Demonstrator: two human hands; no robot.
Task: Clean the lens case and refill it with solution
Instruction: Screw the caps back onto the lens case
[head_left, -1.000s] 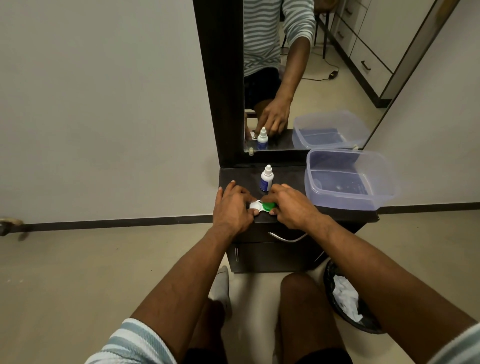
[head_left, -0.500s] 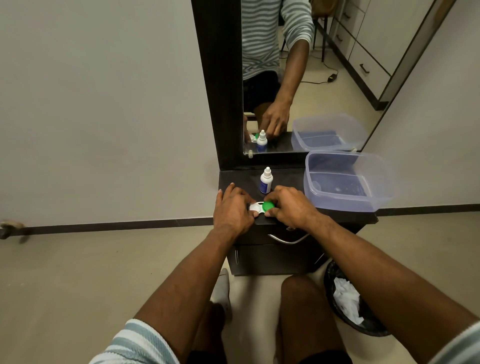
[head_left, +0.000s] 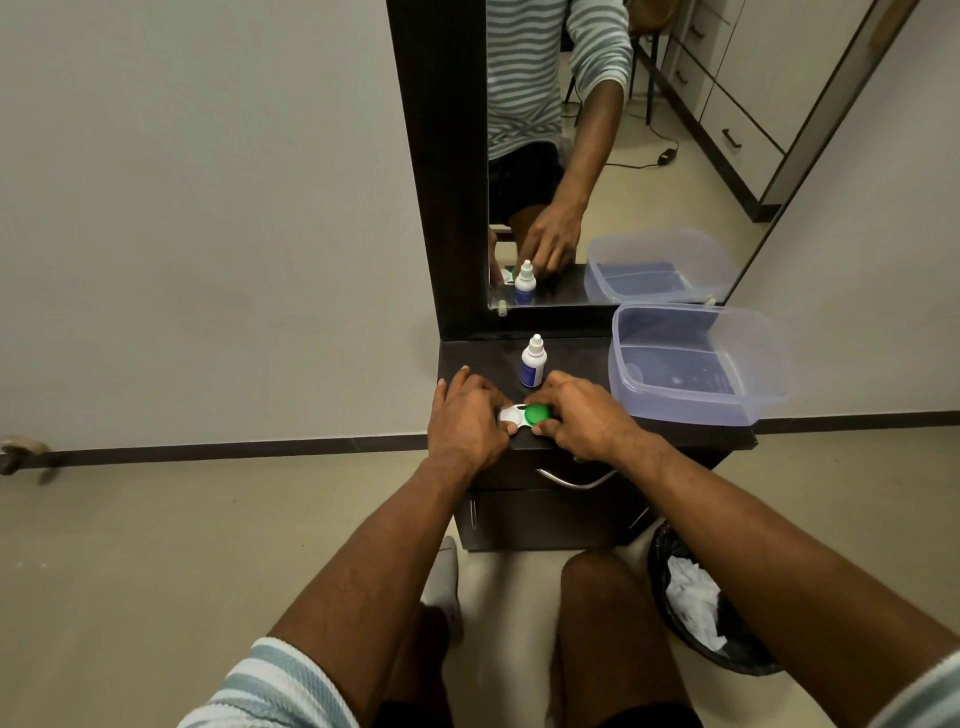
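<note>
Little has moved since a second ago: both hands stay on the lens case (head_left: 515, 415) at the front edge of the dark cabinet top (head_left: 470, 358). Left hand (head_left: 467, 418) pinches the white end, right hand (head_left: 582, 415) grips the green cap (head_left: 537, 414). Solution bottle (head_left: 533, 362) stands upright just behind. Clear tub (head_left: 691, 364) at right, bin (head_left: 696, 618) on the floor.
</note>
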